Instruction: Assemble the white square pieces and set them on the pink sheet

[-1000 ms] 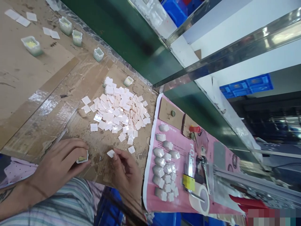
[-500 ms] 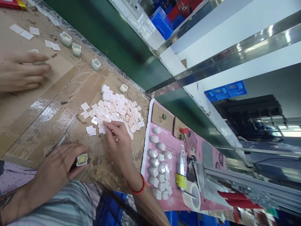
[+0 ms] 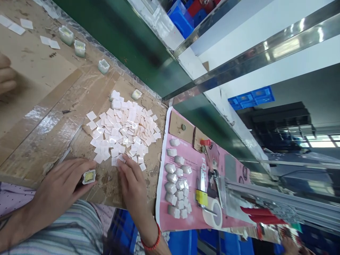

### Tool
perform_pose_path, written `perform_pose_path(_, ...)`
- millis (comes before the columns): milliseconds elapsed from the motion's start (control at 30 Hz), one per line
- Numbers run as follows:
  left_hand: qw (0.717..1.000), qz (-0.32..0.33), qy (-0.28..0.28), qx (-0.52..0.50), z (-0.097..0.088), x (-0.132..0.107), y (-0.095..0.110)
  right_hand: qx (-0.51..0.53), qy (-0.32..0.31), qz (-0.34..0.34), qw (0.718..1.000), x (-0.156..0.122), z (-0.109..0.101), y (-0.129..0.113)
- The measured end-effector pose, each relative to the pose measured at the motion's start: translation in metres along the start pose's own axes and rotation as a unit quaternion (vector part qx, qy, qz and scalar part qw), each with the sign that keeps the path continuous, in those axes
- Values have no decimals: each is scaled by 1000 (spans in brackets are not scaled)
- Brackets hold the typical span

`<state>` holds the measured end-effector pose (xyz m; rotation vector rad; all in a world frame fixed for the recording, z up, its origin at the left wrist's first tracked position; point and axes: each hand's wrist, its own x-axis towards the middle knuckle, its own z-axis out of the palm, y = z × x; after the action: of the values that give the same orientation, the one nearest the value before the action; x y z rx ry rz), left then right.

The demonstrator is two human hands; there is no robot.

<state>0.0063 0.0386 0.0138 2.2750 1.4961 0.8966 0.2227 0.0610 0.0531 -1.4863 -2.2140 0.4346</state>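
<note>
My left hand (image 3: 65, 184) is wrapped round a small white cup-like piece (image 3: 89, 176) whose open face shows yellow grains. Just below the heap of thin white squares (image 3: 124, 127), my right hand (image 3: 135, 187), with a red bead bracelet at the wrist, pinches a single white square (image 3: 120, 159) between thumb and fingers. The heap lies loosely spread on the cardboard-covered table (image 3: 106, 187). At its upper edge sit a few white blocky pieces (image 3: 115, 99).
Several similar small cups (image 3: 103, 66) stand along the green panel (image 3: 127, 46). A co-worker's hand (image 3: 5, 74) shows at the left edge. White wrapped pieces (image 3: 170, 187) lie in rows on a pink mat (image 3: 196, 221), beside a tape roll (image 3: 214, 212) and a yellow-marked metal tool (image 3: 202, 197).
My right hand has drawn down towards me, and squares at the heap's lower edge have spread. The left hand still holds its cup. The co-worker's hand has moved left, mostly out of view.
</note>
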Motion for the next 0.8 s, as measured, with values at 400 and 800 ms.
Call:
perform_pose_path(400, 1000, 23, -13, -8, -3, 14, 10, -41, 2, 3, 999, 2, 1, 1)
perform_pose_path(800, 999, 16, -36, -32, -6, -1, -2, -19, -77, 88, 993, 14, -18, 9)
